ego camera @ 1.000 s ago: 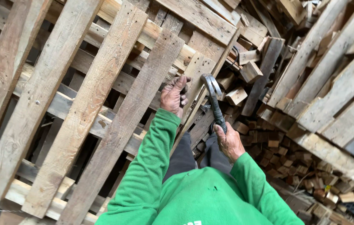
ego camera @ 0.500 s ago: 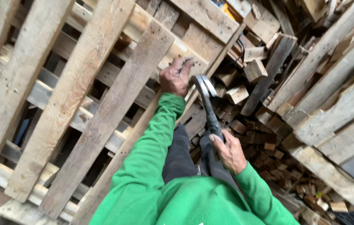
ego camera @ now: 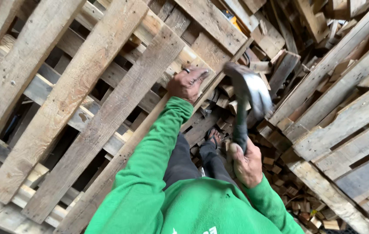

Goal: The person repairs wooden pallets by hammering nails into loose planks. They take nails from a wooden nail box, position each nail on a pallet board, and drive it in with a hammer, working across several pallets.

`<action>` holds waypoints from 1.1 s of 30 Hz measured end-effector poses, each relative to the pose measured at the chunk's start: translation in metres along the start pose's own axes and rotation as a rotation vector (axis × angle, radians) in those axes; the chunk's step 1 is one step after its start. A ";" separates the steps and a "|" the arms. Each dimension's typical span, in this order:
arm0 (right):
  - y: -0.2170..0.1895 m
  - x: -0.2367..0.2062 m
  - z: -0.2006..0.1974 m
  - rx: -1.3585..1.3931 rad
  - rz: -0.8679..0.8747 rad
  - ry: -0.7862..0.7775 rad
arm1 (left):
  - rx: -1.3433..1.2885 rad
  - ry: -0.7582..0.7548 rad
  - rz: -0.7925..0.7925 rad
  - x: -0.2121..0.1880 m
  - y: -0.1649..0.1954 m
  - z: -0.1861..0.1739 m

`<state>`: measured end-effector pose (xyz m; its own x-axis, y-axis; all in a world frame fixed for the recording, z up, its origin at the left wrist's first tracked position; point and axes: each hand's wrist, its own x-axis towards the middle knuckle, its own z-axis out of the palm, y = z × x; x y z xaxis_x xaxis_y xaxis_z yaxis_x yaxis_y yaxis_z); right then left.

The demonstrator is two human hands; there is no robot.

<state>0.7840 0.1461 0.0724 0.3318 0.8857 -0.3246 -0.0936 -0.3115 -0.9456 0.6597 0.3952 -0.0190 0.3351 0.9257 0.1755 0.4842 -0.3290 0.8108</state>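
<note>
Hammer (ego camera: 247, 97) up, handle near vertical, blurred head topmost, just right of the leaning pallet (ego camera: 106, 99). Right hand (ego camera: 247, 164) wraps its grip tight around the handle's bottom; left hand (ego camera: 187, 82) presses, fingers curled, on the pallet's board.

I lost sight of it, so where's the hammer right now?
In the head view, right of centre, the hammer is gripped by the right hand, its blurred head raised beside the left hand, which rests on the wooden pallet.
</note>
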 end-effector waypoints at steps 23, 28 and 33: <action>-0.051 0.030 -0.023 0.039 0.162 0.090 | -0.444 0.431 -0.238 0.005 -0.016 0.029; -0.140 0.045 -0.054 0.392 -0.782 -0.048 | -0.438 0.465 -0.249 -0.001 -0.017 0.029; -0.072 0.063 -0.004 -0.353 0.215 0.001 | -0.431 0.464 -0.319 0.009 -0.011 0.028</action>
<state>0.8156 0.2227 0.1204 0.3409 0.7872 -0.5139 0.1669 -0.5886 -0.7910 0.6797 0.4025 -0.0421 -0.1947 0.9802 0.0347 0.1059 -0.0142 0.9943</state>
